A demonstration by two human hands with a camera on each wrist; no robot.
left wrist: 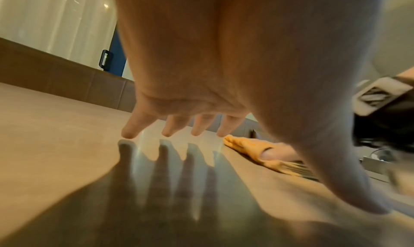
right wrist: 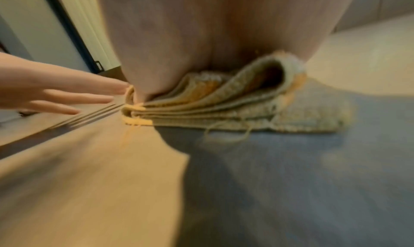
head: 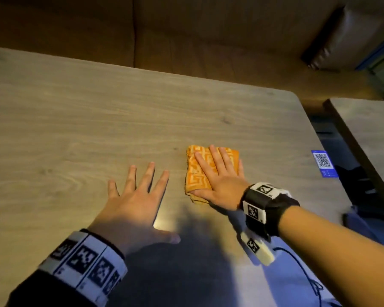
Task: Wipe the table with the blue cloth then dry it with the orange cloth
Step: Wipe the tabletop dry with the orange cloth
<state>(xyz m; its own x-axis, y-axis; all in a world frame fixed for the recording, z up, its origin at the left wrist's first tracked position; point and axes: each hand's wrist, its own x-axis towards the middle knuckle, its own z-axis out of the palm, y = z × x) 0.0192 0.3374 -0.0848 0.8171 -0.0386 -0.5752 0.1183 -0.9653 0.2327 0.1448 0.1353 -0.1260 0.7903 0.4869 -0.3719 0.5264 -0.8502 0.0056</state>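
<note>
Orange cloth (head: 208, 171) is folded into a thick pad and sits flat on the wooden table (head: 98, 111), a bit right of the middle from the head view. Right hand (head: 217, 180) lies palm-down on top of it, fingers (head: 213, 156) straight and slightly spread, thumb along the near-left edge of the cloth. So it's pressing, not grabbing. From the right wrist view you can see the stacked folds (right wrist: 224, 107) squashed under the palm, with a few loose threads trailing off the near edge.

Left hand (head: 135, 200) is just to the left of the cloth, not touching it, palm down with all the fingers (left wrist: 132, 127) fanned wide apart. The left wrist view shows the fingertips a little above the tabletop with their shadow underneath, holding nothing.

Other stuff: a blue QR code sticker (head: 324, 163) stuck near the right edge of the table, a brown padded bench (head: 186, 36) behind it, and a second table (head: 368, 129) off to the right. Can't spot a blue cloth for sure in any view.
</note>
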